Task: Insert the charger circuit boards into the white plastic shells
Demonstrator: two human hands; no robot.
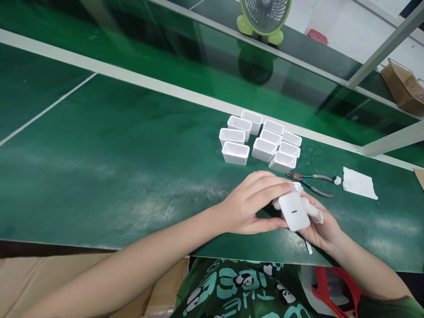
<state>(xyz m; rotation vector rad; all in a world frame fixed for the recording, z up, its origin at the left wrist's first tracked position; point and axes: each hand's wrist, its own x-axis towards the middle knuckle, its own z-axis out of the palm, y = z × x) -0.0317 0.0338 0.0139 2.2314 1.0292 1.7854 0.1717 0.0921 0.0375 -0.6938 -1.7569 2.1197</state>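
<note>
Above the front of the green table, both hands hold a white plastic housing [294, 218] with rounded corners and a small dark slot in its face. My left hand [253, 203] grips it from the left, fingers over its top and thumb at its lower edge. From the right, my right hand [326, 227] closes round it, with white covers on some fingers. Below the right palm sticks out the tip of a thin, light-coloured tool [308, 247]; the rest of it is hidden. Beyond the hands, several open white housings [236, 154] stand in short rows.
Diagonal cutting pliers [313, 180] with green and grey handles lie just behind my right hand. A small white wad [337, 180] and a torn white paper [359, 182] are beside them. A metal rail [165, 87] borders the table's back; a green fan [265, 17] stands beyond.
</note>
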